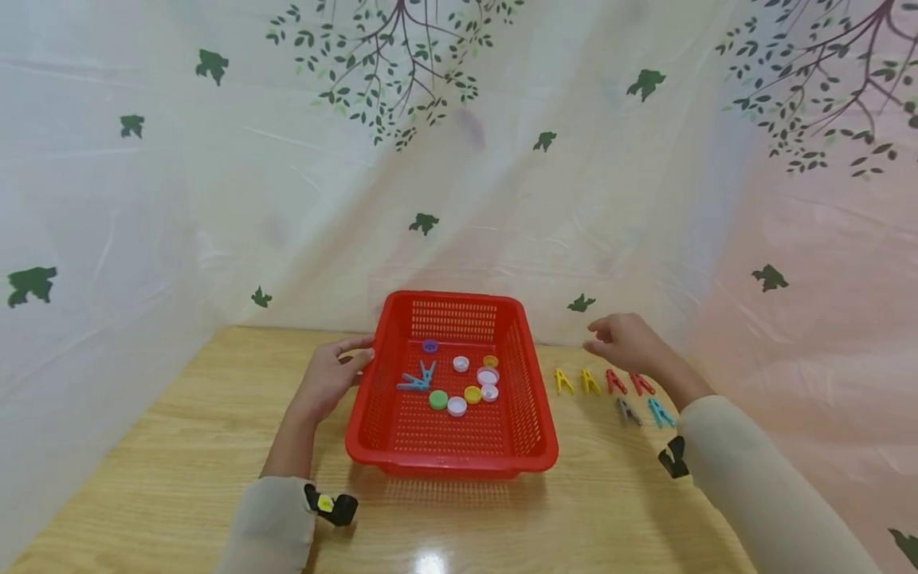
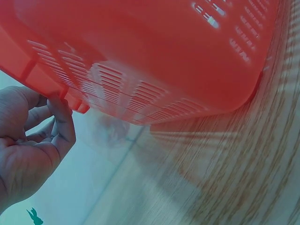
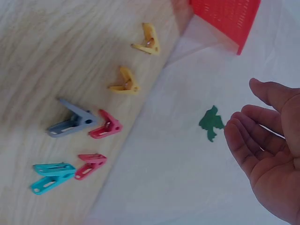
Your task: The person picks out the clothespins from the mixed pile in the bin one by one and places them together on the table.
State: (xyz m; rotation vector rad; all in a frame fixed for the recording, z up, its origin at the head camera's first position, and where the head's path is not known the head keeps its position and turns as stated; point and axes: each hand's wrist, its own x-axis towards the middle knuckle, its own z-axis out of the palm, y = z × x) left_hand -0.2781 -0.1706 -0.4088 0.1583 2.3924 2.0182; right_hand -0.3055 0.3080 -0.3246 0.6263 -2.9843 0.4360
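Observation:
My left hand (image 1: pixel 331 379) grips the left rim of a red plastic basket (image 1: pixel 459 462), with thumb and fingers at its edge in the left wrist view. Inside the basket lie blue clothespins (image 1: pixel 414 383) and several bottle caps, among them a green cap (image 1: pixel 438 399) and a purple cap (image 1: pixel 429 346). Raised beyond the basket's right side, my right hand (image 1: pixel 625 341) holds nothing, its fingers loosely bent. Below it on the table are two yellow clothespins (image 3: pixel 125 83), two red clothespins (image 3: pixel 105 125), a grey clothespin (image 3: pixel 70 121) and a blue clothespin (image 3: pixel 52 176).
The wooden table (image 1: pixel 179 446) ends at a pale sheet (image 1: pixel 301 199) printed with leaves and branches, which hangs behind and along the sides. Black wrist straps with cameras sit over both sleeves (image 1: pixel 272 518).

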